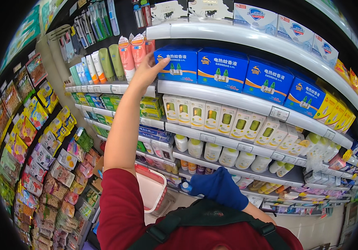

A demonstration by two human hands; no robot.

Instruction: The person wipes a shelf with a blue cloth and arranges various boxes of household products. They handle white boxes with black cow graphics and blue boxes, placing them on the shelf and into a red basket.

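My left hand (146,73) reaches up to the leftmost of several blue boxes of mosquito-repellent liquid (179,70). The thumb presses on the box's front, and the other fingers go around its left edge, partly hidden. Pink-and-white tubes (126,57) stand just left of that hand. Lower down, a blue cloth (219,189) covers my right hand, with only the wrist and forearm (261,214) showing; its fingers are hidden. The cloth is in front of the lower shelves, near a bottle with a pale cap (185,186).
Boxed soaps (255,17) line the shelf above. White cartons (213,114) and white bottles with green caps (195,148) fill the shelves below. A red-and-white basket (149,189) is by my left side. Bagged snacks (38,147) hang on the left rack.
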